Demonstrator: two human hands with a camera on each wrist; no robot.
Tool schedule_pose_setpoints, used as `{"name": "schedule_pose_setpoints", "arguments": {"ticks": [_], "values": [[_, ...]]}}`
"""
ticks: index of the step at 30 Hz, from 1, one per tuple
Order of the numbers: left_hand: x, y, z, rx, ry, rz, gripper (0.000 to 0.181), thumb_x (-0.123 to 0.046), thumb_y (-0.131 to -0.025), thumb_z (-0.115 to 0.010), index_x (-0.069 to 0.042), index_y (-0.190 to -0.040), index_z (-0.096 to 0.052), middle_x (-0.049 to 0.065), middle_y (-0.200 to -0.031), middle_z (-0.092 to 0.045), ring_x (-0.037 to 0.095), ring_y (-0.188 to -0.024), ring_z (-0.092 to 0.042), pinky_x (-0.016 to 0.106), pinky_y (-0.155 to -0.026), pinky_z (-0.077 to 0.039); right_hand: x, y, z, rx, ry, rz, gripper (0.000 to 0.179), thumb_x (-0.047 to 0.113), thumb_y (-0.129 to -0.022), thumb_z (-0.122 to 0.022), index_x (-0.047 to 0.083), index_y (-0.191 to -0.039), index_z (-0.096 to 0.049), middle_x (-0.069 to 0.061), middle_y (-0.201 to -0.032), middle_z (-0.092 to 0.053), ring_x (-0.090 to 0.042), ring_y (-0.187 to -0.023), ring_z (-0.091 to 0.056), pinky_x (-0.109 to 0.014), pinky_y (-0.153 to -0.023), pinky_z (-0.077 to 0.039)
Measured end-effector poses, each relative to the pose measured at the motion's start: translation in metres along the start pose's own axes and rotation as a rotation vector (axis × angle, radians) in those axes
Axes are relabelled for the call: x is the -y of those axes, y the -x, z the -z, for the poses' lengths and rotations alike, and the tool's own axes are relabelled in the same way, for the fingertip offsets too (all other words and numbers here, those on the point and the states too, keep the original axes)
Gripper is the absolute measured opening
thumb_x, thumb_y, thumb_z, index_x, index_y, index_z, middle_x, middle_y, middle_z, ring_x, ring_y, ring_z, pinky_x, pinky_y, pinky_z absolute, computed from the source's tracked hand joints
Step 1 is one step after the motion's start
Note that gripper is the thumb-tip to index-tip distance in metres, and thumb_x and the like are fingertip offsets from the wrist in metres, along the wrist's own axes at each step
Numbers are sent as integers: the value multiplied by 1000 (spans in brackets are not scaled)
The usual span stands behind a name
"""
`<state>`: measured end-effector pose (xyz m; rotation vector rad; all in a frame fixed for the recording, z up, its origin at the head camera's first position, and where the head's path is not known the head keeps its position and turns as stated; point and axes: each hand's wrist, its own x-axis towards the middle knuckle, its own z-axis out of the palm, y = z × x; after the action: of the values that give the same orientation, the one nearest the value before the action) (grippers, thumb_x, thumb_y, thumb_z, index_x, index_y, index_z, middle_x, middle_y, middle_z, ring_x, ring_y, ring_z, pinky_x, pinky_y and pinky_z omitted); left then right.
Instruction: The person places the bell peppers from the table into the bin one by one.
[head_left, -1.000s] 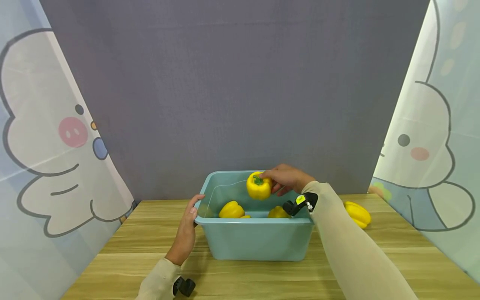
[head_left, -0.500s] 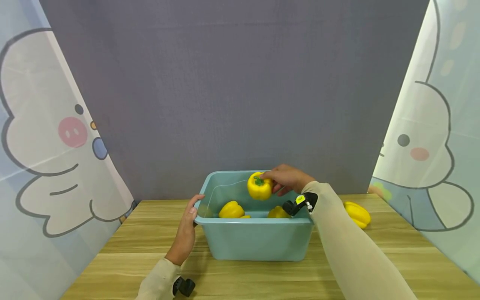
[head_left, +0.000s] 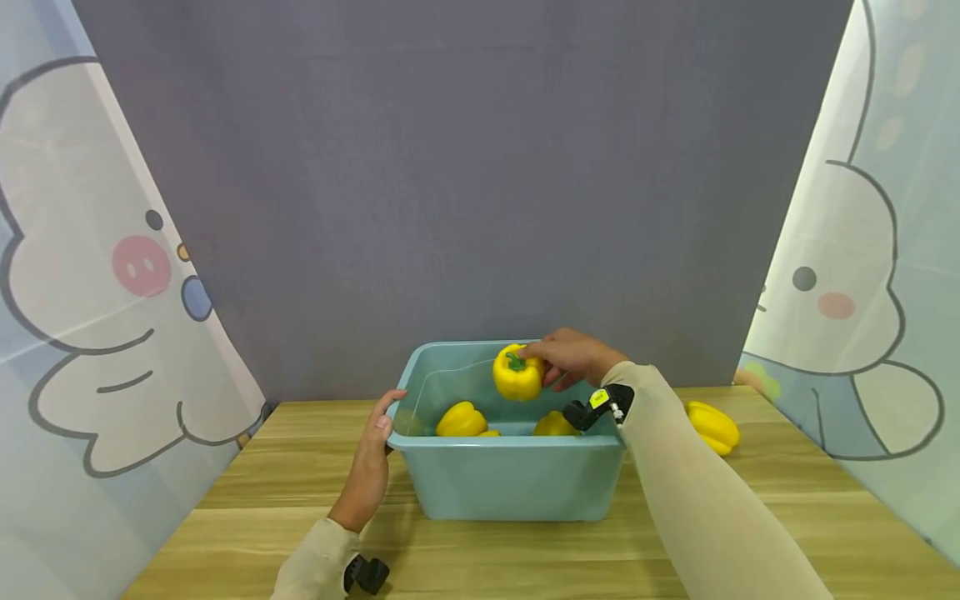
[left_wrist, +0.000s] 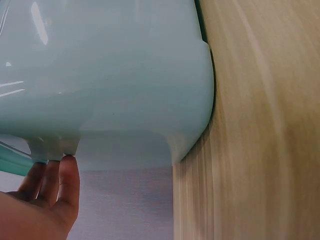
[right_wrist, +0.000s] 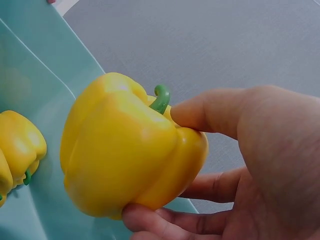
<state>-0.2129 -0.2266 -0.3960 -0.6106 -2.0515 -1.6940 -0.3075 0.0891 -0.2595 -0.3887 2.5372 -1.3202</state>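
A yellow bell pepper (head_left: 517, 379) with a green stem is gripped by my right hand (head_left: 573, 358), above the inside of a light blue plastic bin (head_left: 517, 483). In the right wrist view, the thumb (right_wrist: 205, 112) presses beside the stem while curled fingers (right_wrist: 155, 220) support the pepper from below. My left hand (head_left: 367, 467) holds the bin's left rim; the left wrist view has its fingertips (left_wrist: 68, 172) against the outer wall. Inside the bin lie a pepper (head_left: 461, 419) at the left and another pepper (head_left: 556, 424) at the right, both partly hidden by the front wall.
Another yellow bell pepper (head_left: 712, 427) lies on the wooden table (head_left: 285, 467) right of the bin, partly behind my right sleeve (head_left: 697, 475). A grey cloth backdrop (head_left: 465, 183) stands behind, with cartoon-printed curtains on both sides.
The pepper in my right hand stays nearly in place above the bin. My left hand keeps its place on the rim. The whole view has shifted very slightly.
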Motion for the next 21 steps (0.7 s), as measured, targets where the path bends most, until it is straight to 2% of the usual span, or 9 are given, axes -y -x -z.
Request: {"name": "schedule_pose_setpoints", "arguments": {"ticks": [8,13,21], "values": [[1,1,0,-11,0,1,49,-37,-109,-20,-16,-149,-38,22,-124,-52,28,-106,-54,52,-93,-37,0,1,0,-6,1,3,44,44,-93,-64,3,-109,-68,-9,-91,-67,-30,-85,-67,-39,-75,-56],[0,0,0,-11,0,-3,49,-37,-109,-20,-16,-149,-38,21,-123,-52,28,-107,-54,52,-93,-37,1,2,0,-11,-4,11,45,44,-93,-64,2,-109,-66,-9,-91,-66,-24,-78,-65,-41,-76,-56],[0,0,1,-11,5,-10,49,-36,-109,-20,-15,-149,-38,25,-119,-51,36,-106,-54,50,-92,-38,1,2,0,-11,-5,7,42,42,-93,-65,3,-108,-66,-10,-93,-65,-27,-81,-65,-39,-74,-56]]}}
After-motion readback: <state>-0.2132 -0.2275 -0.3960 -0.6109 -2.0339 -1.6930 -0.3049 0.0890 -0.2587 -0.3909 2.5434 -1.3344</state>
